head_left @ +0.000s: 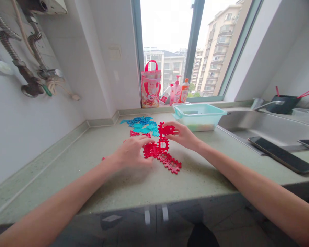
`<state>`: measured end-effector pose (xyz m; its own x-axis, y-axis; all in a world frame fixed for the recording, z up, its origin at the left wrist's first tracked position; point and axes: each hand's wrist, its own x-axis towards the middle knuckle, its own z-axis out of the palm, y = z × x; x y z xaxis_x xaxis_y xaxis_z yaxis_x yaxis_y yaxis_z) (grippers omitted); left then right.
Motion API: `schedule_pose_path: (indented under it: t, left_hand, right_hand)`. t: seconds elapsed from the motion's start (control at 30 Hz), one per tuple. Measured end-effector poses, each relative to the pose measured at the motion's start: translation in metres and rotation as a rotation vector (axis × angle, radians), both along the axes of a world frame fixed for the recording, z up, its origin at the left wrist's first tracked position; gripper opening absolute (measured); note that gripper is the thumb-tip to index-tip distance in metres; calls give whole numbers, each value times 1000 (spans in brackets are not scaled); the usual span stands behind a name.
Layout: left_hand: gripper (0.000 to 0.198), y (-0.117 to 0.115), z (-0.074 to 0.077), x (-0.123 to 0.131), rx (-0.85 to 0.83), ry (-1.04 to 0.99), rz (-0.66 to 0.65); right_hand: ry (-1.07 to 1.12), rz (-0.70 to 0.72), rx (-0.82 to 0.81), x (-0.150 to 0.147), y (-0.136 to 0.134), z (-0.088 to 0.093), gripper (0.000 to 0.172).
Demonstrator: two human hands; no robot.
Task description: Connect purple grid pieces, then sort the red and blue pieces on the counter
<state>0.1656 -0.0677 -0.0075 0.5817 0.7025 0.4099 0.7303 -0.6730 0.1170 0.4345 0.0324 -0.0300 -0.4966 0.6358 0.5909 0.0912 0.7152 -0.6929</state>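
Red interlocking plastic building pieces with toothed edges and window-like openings lie on the green counter in front of me. My left hand (134,151) curves around a small heap of red pieces (151,151), its thumb and fingers on either side. Farther back, my right hand (182,135) grips a clump of red pieces (167,129) between thumb and fingers. Between and below the hands, red window pieces (172,165) lie flat, touching the heap. Behind them is a spread of blue and turquoise pieces (141,124). A few red pieces (134,133) lie partly behind my left hand.
A turquoise basin (199,115) stands behind my right hand. The sink (237,125) and a dark phone (280,154) are to the right. A red-handled bag (151,89) and several bottles (176,92) stand by the window. Metal hoses (10,46) hang at the left wall.
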Motion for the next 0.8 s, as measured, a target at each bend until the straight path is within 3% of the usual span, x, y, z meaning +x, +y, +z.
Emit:
schedule_pose_path:
  t: [0.2, 0.37, 0.5, 0.63, 0.7, 0.8]
  left_hand:
    - [45, 5, -12, 15, 40, 116, -66]
    - [57, 0, -14, 23, -19, 53, -109]
    - [70, 0, -16, 23, -118, 123, -207]
    - [73, -2, -17, 26, -161, 184, -264]
    - [64, -5, -16, 28, -177, 175, -278]
    - [49, -7, -16, 30, -174, 129, -286]
  right_hand:
    - [91, 33, -147, 2, 14, -5, 48]
    - [152, -85, -90, -1, 12, 2, 46]
    - [226, -325, 132, 14, 17, 22, 44]
    - [280, -714, 376, 59, 43, 43, 46]
    - [242, -891, 425, 85, 57, 48, 49]
    - [29, -1011, 362, 113, 70, 47, 52]
